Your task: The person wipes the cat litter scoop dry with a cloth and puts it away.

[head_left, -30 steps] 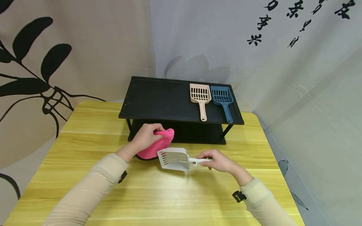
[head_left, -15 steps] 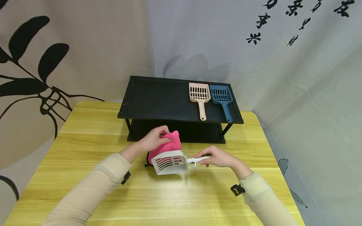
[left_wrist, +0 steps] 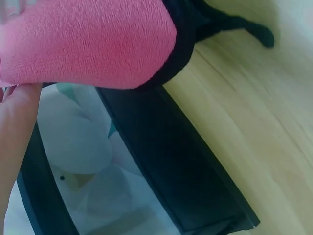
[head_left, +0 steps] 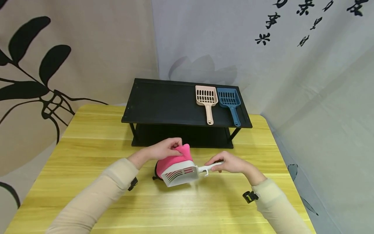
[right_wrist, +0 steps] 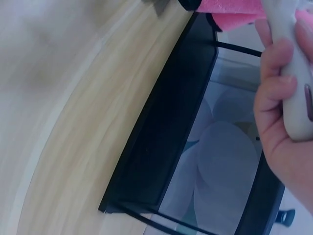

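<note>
In the head view my left hand [head_left: 166,149] pinches a pink cloth with a black edge [head_left: 171,160]. The cloth lies against the back of a white slotted litter scoop [head_left: 182,178], and pink shows through the slots. My right hand [head_left: 230,162] grips the scoop's handle, holding the scoop low over the table, tilted with its hollow side toward me. The right wrist view shows fingers curled round the pale handle [right_wrist: 295,93]. A black loop [left_wrist: 244,24] hangs off the cloth's edge in the left wrist view.
Behind the hands stands a black two-level rack [head_left: 163,102]. A pink litter scoop [head_left: 207,97] and a blue one [head_left: 229,98] lie side by side on its top right. The wooden table [head_left: 140,208] extends around it, with printed curtains behind.
My left hand has moved right and toward me with the cloth, bringing it behind the white scoop. The scoop has tilted and dropped slightly nearer to me. The rack's scoops stay put.
</note>
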Demonstrator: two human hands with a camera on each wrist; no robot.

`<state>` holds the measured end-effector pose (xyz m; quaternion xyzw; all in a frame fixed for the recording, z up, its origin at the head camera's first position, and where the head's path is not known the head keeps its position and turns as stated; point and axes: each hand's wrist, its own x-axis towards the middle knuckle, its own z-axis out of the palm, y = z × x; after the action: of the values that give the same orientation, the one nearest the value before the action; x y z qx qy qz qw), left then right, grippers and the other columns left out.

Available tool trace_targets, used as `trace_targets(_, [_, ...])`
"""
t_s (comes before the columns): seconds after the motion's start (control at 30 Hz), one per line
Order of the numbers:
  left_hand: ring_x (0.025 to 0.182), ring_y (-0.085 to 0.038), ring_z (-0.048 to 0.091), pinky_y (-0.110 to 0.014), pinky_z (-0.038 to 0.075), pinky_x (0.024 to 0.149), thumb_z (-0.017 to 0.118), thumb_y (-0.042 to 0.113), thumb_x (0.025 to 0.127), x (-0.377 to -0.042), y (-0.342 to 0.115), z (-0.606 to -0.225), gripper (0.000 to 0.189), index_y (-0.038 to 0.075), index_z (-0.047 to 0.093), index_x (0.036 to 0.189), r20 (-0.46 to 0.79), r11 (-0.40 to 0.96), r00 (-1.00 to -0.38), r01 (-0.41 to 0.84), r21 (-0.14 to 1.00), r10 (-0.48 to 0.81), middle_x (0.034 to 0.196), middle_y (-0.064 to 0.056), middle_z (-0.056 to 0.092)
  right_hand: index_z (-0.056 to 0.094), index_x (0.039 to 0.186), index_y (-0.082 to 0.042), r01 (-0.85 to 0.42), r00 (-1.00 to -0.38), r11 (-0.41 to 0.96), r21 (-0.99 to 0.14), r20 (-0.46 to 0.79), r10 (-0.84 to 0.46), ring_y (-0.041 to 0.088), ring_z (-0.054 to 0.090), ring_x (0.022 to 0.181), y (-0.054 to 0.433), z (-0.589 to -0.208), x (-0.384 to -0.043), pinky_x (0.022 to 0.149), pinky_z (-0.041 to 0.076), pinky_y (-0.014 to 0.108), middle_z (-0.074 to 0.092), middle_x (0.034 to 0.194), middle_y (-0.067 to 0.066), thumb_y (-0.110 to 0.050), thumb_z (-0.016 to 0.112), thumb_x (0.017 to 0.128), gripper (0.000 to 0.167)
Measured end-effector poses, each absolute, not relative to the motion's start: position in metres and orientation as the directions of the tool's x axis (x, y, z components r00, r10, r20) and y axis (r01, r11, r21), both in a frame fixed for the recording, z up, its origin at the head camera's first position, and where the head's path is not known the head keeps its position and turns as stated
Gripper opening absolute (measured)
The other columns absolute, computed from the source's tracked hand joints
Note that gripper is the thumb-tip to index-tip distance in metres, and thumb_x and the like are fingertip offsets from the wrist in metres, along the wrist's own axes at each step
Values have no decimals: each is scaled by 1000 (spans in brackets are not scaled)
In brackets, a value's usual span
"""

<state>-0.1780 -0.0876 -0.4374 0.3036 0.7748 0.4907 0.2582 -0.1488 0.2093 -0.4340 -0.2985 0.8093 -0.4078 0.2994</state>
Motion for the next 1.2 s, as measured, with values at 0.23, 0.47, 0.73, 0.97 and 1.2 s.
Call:
trace_targets(0.23, [73,-14,44,-21,36,62,61,9,90,-176,-96,-440,20,6,42,84,-122,341,-704,179,923,700,73,0,43,68,107,3,-193,-677,472,-860,-231,-699,7,50,58,226,-429,-147,54,45,21,68,94,17,-11,67,85,26])
trace_targets(0.47, [79,-16,47,-22,40,64,60,12,90,-174,-107,-434,18,7,44,86,-143,348,-735,133,928,662,78,-2,48,66,108,6,-165,-707,454,-875,-216,-673,9,50,58,239,-427,-147,52,44,21,67,93,19,-9,66,86,27])
trace_targets(0.73, [73,-16,46,-23,39,61,59,9,91,-176,-126,-436,16,6,43,88,-135,314,-795,73,947,592,78,-3,47,62,112,9,-80,-767,479,-874,-253,-590,5,49,54,255,-428,-148,46,34,19,61,71,-5,-11,63,89,31])
trace_targets(0.97, [66,-12,43,-21,36,57,60,9,90,-176,-146,-438,14,5,46,90,-112,328,-872,59,943,477,75,-3,45,57,114,12,-23,-788,409,-912,-235,-569,6,50,52,259,-423,-147,47,38,20,64,73,-7,-12,61,90,34])
trace_targets(1.2, [67,-12,46,-21,39,57,60,8,90,-175,-159,-439,13,3,49,92,-92,346,-913,57,936,397,76,-3,49,56,117,11,19,-813,355,-935,-221,-539,9,48,52,245,-414,-152,48,39,20,64,74,-6,-15,60,91,37])
